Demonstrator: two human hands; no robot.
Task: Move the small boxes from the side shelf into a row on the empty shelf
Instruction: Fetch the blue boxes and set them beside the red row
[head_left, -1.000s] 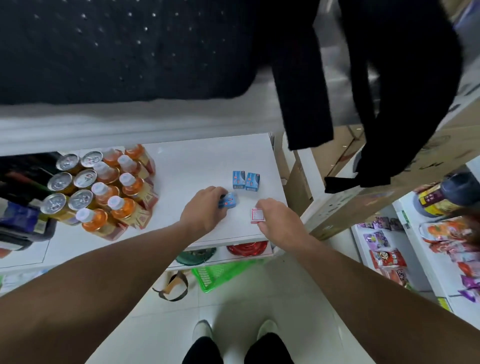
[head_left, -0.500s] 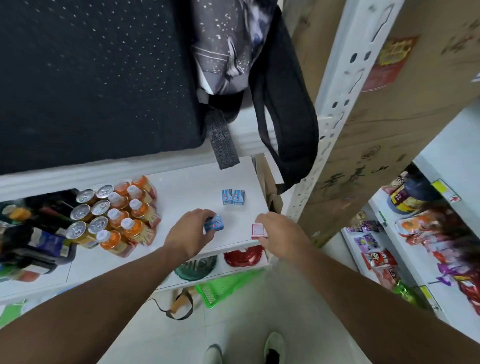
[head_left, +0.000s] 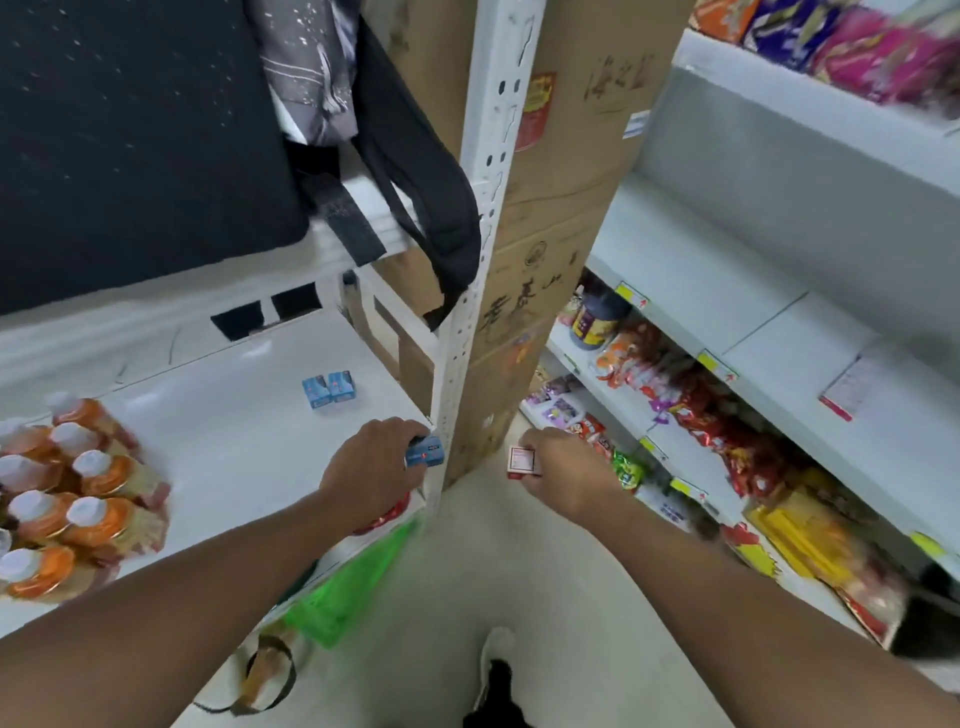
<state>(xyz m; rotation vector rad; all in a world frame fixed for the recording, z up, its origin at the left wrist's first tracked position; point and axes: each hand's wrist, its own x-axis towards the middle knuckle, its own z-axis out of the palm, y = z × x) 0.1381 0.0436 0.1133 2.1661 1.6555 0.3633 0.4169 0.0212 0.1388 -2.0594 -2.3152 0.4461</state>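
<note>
Head view: your left hand (head_left: 371, 465) is closed around a blue box (head_left: 425, 451) at the front right corner of the white shelf (head_left: 234, 431), just beside the upright post (head_left: 470, 291). Your right hand (head_left: 563, 465) grips a small red-and-white box (head_left: 521, 461) over the floor, clear of the shelf and near the snack rack (head_left: 701, 291). Two blue boxes (head_left: 329, 389) stand touching, side by side, farther back on the white shelf. Orange bottles (head_left: 78, 493) crowd its left end.
</note>
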